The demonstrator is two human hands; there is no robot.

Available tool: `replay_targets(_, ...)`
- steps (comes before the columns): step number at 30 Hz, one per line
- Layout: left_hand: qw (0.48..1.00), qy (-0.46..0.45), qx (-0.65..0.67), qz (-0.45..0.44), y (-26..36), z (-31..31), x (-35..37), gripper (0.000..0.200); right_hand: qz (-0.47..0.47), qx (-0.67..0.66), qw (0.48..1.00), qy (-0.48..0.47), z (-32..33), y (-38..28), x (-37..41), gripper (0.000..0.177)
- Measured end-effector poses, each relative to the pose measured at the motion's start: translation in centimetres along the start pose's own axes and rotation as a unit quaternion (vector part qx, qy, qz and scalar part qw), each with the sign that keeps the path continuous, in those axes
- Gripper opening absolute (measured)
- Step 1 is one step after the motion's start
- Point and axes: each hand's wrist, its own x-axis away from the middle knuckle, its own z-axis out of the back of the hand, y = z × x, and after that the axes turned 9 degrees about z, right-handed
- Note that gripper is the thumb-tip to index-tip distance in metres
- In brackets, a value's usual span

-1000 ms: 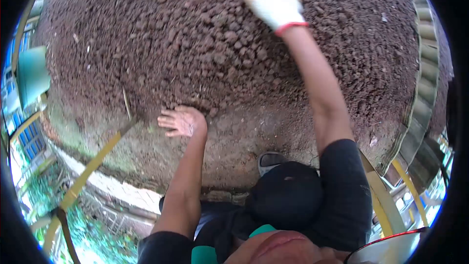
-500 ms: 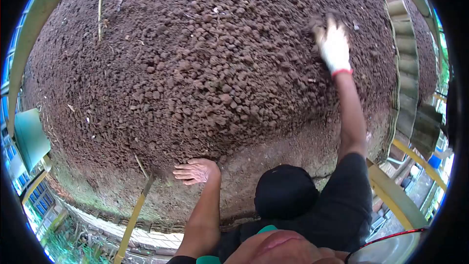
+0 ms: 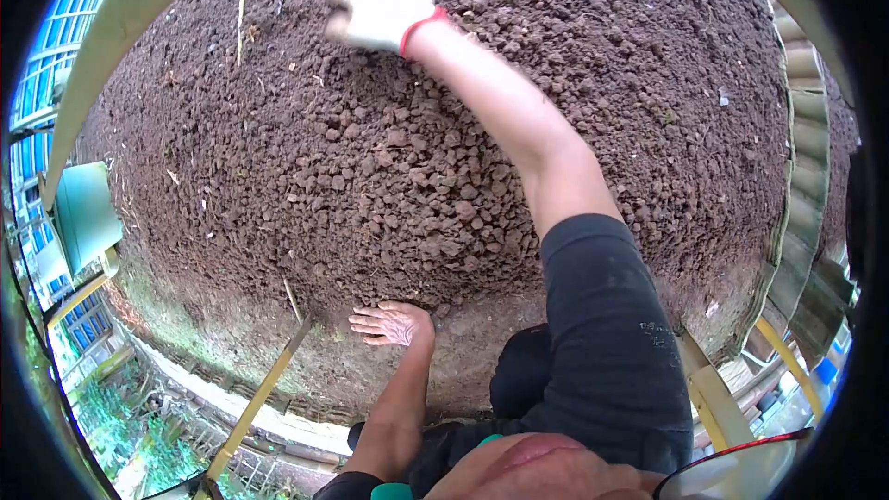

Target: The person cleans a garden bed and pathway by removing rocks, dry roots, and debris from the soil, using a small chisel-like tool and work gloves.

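Brown, crumbly soil point(image 3: 417, 176) in coarse clods and finer grains fills most of the head view. My right hand point(image 3: 381, 2), in a white glove with a red cuff, is over the soil at the upper left of centre. Motion blur smears its fingers, so I cannot tell what they do. My left hand point(image 3: 394, 324) is bare and lies flat with fingers stretched out, on the smoother, packed strip of earth at the near edge of the loose clods.
A thin stick point(image 3: 244, 5) lies on the soil at the far left. A pale green container point(image 3: 88, 213) hangs at the left edge. Corrugated sheeting point(image 3: 810, 143) borders the right side. Yellowish posts point(image 3: 255, 398) stand at the near edge, and a black-clad knee point(image 3: 520, 370) is close by.
My right hand has swept from the right side of the soil across to the upper left. My left hand stays flat on the near strip. The camera view has shifted slightly.
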Motion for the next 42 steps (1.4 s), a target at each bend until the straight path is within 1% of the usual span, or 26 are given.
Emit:
replay_targets(2, 1.000, 0.011, -0.007, -0.001, -0.3, -0.6, -0.2, 0.066, 0.118, 0.021, 0.992, 0.031, -2.8, -2.7, 3.1, 0.057)
replay_targets(4, 0.999, 0.020, -0.030, 0.007, -1.0, -0.6, -0.2, 0.063, 0.235, -0.006, 0.956, 0.174, -8.4, -0.3, 5.2, 0.056)
replay_targets(6, 0.997, 0.047, -0.053, -0.005, -0.6, -1.5, -0.3, 0.061, 0.103, -0.063, 0.981, 0.153, -4.4, 4.2, 7.5, 0.057)
replay_targets(8, 0.997, 0.023, -0.076, 0.015, -0.3, -1.4, -0.3, 0.061, -0.043, 0.073, 0.995, 0.060, -2.7, 12.1, 11.3, 0.056)
replay_targets(9, 0.997, 0.016, -0.072, 0.019, 0.0, -1.0, -0.3, 0.061, -0.090, 0.109, 0.987, 0.071, 0.1, 14.6, 14.8, 0.055)
replay_targets(10, 0.997, 0.013, -0.069, 0.029, 0.1, -0.8, -0.4, 0.061, -0.086, 0.137, 0.962, 0.218, -1.8, 19.4, 17.6, 0.059)
replay_targets(11, 0.995, 0.030, -0.095, 0.031, 0.3, -0.8, -0.3, 0.060, -0.212, 0.039, 0.961, 0.174, 2.6, 20.2, 20.1, 0.042)
replay_targets(12, 0.981, 0.092, -0.169, 0.025, 0.4, -1.5, -0.5, 0.060, -0.349, 0.085, 0.933, 0.025, 6.1, 20.1, 22.4, 0.052)
replay_targets(13, 0.957, 0.151, -0.247, 0.021, 0.4, -3.4, -0.5, 0.059, -0.287, 0.213, 0.915, 0.187, 1.6, 26.2, 27.2, 0.065)
replay_targets(15, 0.871, 0.260, -0.416, 0.028, -1.3, -7.3, -1.5, 0.059, -0.460, 0.129, 0.865, 0.150, -1.0, 29.6, 33.6, 0.078)
replay_targets(17, 0.942, 0.225, -0.248, 0.001, -2.8, -6.1, -1.6, 0.059, -0.477, 0.154, 0.854, 0.142, -4.9, 26.0, 36.3, 0.077)
replay_targets(18, 0.989, 0.136, 0.042, -0.026, -1.1, -3.8, -0.5, 0.060, -0.477, 0.210, 0.843, 0.134, -6.4, 23.2, 36.5, 0.077)
replay_targets(20, 0.997, 0.078, -0.012, -0.005, 0.3, -2.1, -0.1, 0.062, -0.382, 0.258, 0.881, 0.112, -10.5, 22.3, 37.0, 0.077)
replay_targets(21, 0.998, 0.047, -0.045, 0.006, 0.0, -1.1, -0.1, 0.063, -0.307, 0.143, 0.928, 0.157, -8.5, 18.4, 34.4, 0.075)
replay_targets(24, 1.000, -0.017, -0.011, 0.002, 0.8, 1.3, 0.1, 0.066, -0.200, 0.137, 0.945, 0.221, -7.3, 7.8, 26.5, 0.067)
replay_targets(25, 1.000, -0.019, -0.006, 0.001, 0.8, 1.3, 0.1, 0.066, -0.145, 0.057, 0.974, 0.166, -7.0, 5.1, 23.9, 0.075)
replay_targets(26, 1.000, -0.021, -0.001, -0.001, 0.7, 1.2, 0.1, 0.066, -0.087, 0.101, 0.972, 0.193, -10.5, 2.5, 22.1, 0.082)
replay_targets(27, 1.000, -0.022, 0.003, -0.004, 0.7, 1.2, 0.1, 0.066, -0.077, 0.058, 0.991, 0.097, -8.3, -2.0, 20.3, 0.085)
replay_targets(30, 0.999, -0.022, 0.035, -0.004, 0.8, 2.0, 0.4, 0.066, 0.133, -0.154, 0.976, 0.071, -7.4, -10.2, 17.9, 0.076)
replay_targets(32, 0.999, -0.018, 0.041, -0.013, 0.9, 2.1, 0.4, 0.066, 0.323, -0.110, 0.934, 0.103, -8.8, -11.2, 18.0, 0.068)
replay_targets(34, 0.999, -0.039, 0.024, -0.004, 0.9, 2.2, 0.3, 0.066, 0.303, -0.084, 0.945, 0.096, -10.1, -8.5, 15.3, 0.066)
replay_targets(35, 0.999, -0.028, 0.027, -0.010, 0.8, 2.1, 0.4, 0.066, 0.260, -0.028, 0.965, 0.012, -6.7, -7.2, 13.0, 0.066)
replay_targets(38, 0.999, -0.023, 0.042, -0.012, 0.7, 2.2, 0.5, 0.066, 0.192, 0.011, 0.975, 0.113, -8.0, -0.3, 2.9, 0.058)
replay_targets(39, 0.998, -0.029, 0.046, -0.012, 0.8, 2.3, 0.4, 0.066, 0.083, 0.056, 0.994, 0.046, -2.7, -2.4, 2.0, 0.070)
replay_targets(40, 0.999, -0.040, 0.035, -0.012, 0.7, 2.5, 0.4, 0.066, 0.020, 0.050, 0.991, 0.119, -3.9, -1.6, -1.1, 0.082)
replay_targets(42, 0.998, -0.063, 0.016, -0.006, 0.9, 2.8, 0.4, 0.067, -0.162, 0.030, 0.983, 0.083, -4.4, -2.7, -5.3, 0.078)
